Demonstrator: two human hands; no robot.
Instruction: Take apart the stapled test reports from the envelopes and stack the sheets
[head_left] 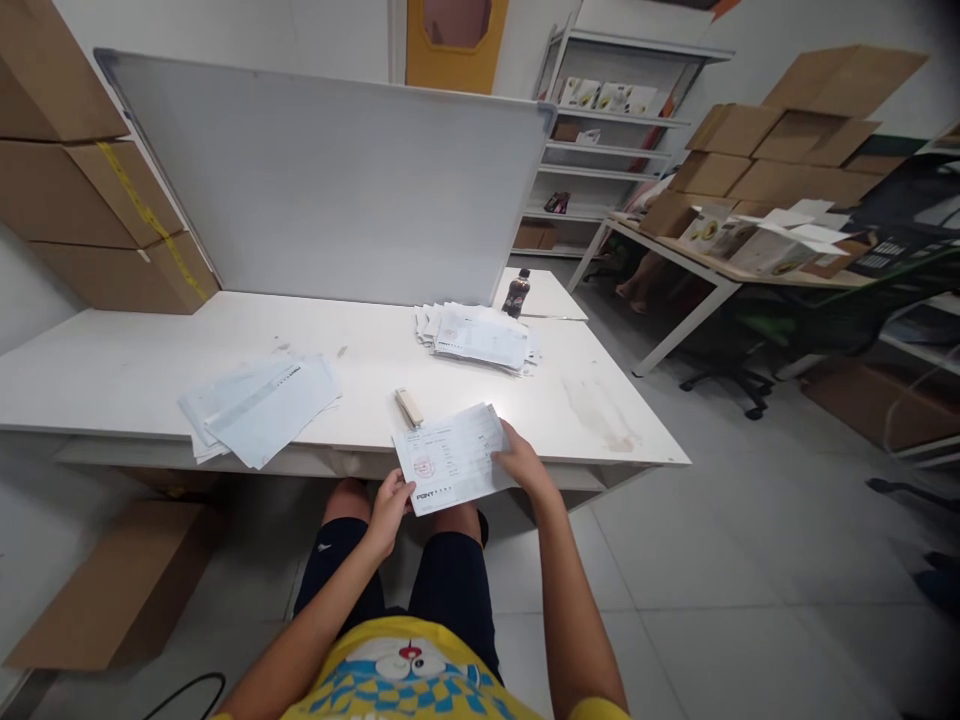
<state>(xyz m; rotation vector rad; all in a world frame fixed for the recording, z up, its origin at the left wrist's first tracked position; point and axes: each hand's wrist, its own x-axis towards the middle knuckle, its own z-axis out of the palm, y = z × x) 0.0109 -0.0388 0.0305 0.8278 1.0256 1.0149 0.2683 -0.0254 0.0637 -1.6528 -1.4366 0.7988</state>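
Note:
A printed paper form (457, 458) with a red round stamp is held up at the desk's front edge. My left hand (391, 505) pinches its lower left corner, and my right hand (519, 460) grips its right edge. Just behind the form lies a small beige stapler (409, 408). To the left, a loose spread of papers (262, 408) overhangs the front edge a little. Farther back on the right sits a thicker stack of similar printed forms (480, 338).
The white desk (360, 345) carries a dark drink bottle (517, 293) behind the stack. A whiteboard (322, 180) stands upright along its back. Cardboard boxes (97, 225) are piled at the left end, and a large box (120, 580) rests on the floor below.

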